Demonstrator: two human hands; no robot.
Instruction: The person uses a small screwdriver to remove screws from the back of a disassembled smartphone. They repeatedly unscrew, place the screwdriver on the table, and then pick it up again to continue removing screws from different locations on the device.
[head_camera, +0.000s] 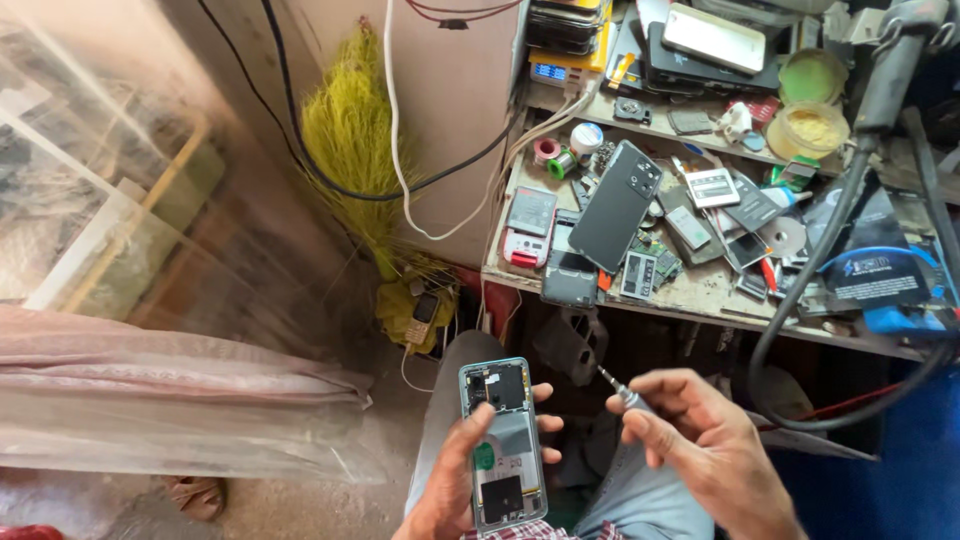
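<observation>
thumb-hidden opened phone (503, 444), screwdriver (622, 391) handle hidden

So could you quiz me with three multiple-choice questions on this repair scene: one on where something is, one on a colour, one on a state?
1. Where does the dark phone back cover lie?
A. on the cluttered workbench
B. on the floor
C. in the left hand

2. What colour is the broom against the wall?
A. red
B. yellow-green
C. blue

3. In what state is the phone held in the left hand?
A. sealed shut
B. wrapped in plastic
C. back off, insides exposed

Answers: 1 A, it rests among parts on the bench. 2 B, its bristles are yellow-green. 3 C, boards and battery area show, while the right hand holds a small screwdriver.
</observation>
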